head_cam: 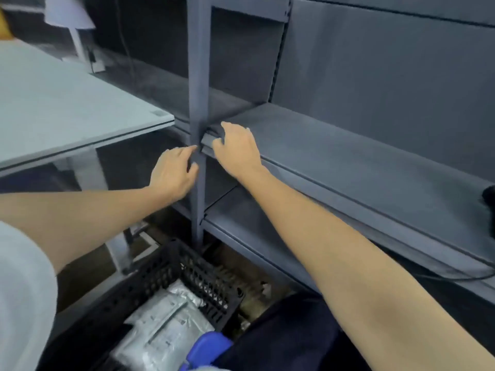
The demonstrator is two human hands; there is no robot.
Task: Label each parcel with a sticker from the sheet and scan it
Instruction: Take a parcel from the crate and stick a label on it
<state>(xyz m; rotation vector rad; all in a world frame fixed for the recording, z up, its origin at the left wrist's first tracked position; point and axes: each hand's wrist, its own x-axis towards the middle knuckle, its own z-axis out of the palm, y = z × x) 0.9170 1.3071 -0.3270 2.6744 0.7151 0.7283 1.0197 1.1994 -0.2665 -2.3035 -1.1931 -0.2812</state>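
Parcels sit nearest me, bottom centre: silver-grey poly mailers, crinkled and shiny, stacked flat inside a black plastic crate w/ a lattice wall, on the floor below the shelving. I can't count them; the pile is blurred and cut off by the bottom edge. No sticker on them that I can make out. A blue object lies just beside the parcels at the crate's near corner, partly hidden by dark fabric; can't tell what it is. White sleeve fills the bottom-left corner. Further out, both forearms reach fwd to the grey metal shelving. Left hand is at the upright post, fingers curled toward it at the shelf joint, thumb beside the post; whether it actually grips the post or something small there I can't tell, too blurred. Right hand rests on the front left corner of the middle shelf, fingers loosely spread and bent over the edge, fingertips touching a dark piece at the corner that I can't identify. Far right, a black item w/ a cable is cropped by the frame. Left side: pale tabletop, and behind it a white lamp, top cut off.
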